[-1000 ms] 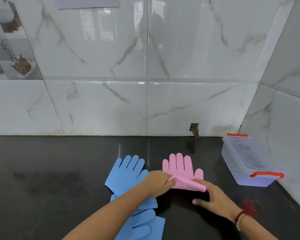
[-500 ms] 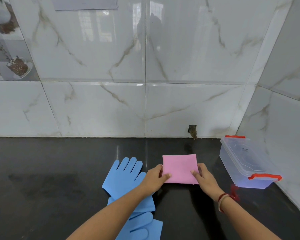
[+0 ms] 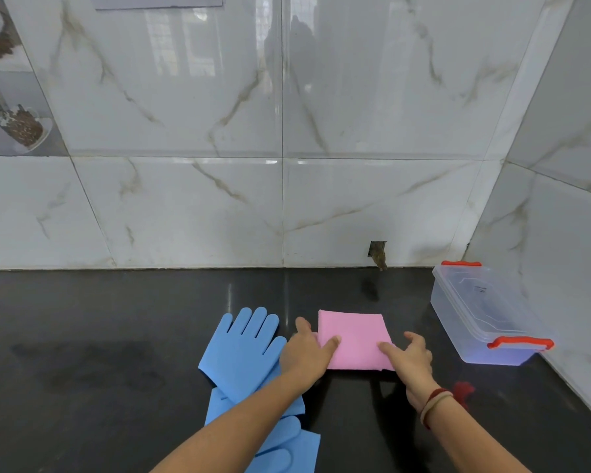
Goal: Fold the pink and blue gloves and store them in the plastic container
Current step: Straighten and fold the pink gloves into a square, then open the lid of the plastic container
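Single head-worn view, forward and down, close over counter point(image 3: 116, 336).

Both forearms were bare, with no sleeves showing. The right wrist wore a dark red thread band point(image 3: 435, 394) and, just nearer the elbow, a thin beige bangle point(image 3: 432, 409). The left wrist carried nothing.

The counter point(image 3: 116, 336) is bare along its left side and along the back edge by the wall point(image 3: 185, 206). Near the front edge, blue gloves point(image 3: 243, 349) and a folded pink glove point(image 3: 354, 336) take the middle. The container point(image 3: 485, 312), lid closed, blocks the back right corner.
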Available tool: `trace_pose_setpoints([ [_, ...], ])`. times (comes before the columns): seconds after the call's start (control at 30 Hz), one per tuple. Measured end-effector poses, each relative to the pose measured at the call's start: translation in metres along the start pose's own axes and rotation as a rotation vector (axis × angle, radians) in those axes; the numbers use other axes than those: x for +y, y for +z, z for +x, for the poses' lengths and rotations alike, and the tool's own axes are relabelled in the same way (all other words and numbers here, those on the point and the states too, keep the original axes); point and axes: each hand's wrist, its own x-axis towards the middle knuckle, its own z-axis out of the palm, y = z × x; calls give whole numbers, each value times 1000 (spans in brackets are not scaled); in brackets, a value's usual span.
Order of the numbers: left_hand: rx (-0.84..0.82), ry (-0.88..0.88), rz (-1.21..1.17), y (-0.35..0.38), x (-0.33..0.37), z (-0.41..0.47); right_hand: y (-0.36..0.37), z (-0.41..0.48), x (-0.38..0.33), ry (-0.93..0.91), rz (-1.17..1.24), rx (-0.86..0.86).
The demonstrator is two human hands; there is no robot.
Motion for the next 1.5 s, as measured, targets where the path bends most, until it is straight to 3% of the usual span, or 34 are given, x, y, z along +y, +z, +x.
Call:
trace_pose_setpoints([
  [0.07,154,185,169,-2,5,-5,-4,-1,-4,93,120,-75],
  [0.13,291,535,354,-5,10,-12,-7,-4,-7,31,25,-45],
  [0.2,280,839,508,1,13,-17,-12,-9,-9,-151,-200,74],
  [0.23,168,885,539,7,13,-19,-16,-12,-12,-254,-292,125],
  [0.33,-222,679,569,23,9,-19,-37,-15,-22,-450,-501,269],
  [0.43,-254,616,692,30,5,-13,-74,-12,-23,-500,-759,538],
  [0.5,-268,618,694,29,6,-9,-107,-5,-14,-463,-813,628],
  [0.67,-308,604,707,29,9,-3,-162,-2,10,-319,-1130,459],
  [0.83,-337,580,719,23,12,-6,-166,2,7,-438,-1085,480],
  [1.17,-464,526,688,2,40,-2,-185,-18,12,-588,-996,333],
  [1.3,-170,674,695,-11,79,2,-190,-34,19,-596,-998,270],
  [1.37,-109,765,620,-4,100,1,-192,-41,24,-561,-1014,265],
  [1.5,-331,960,497,27,139,-18,-196,-52,32,-535,-1038,245],
])
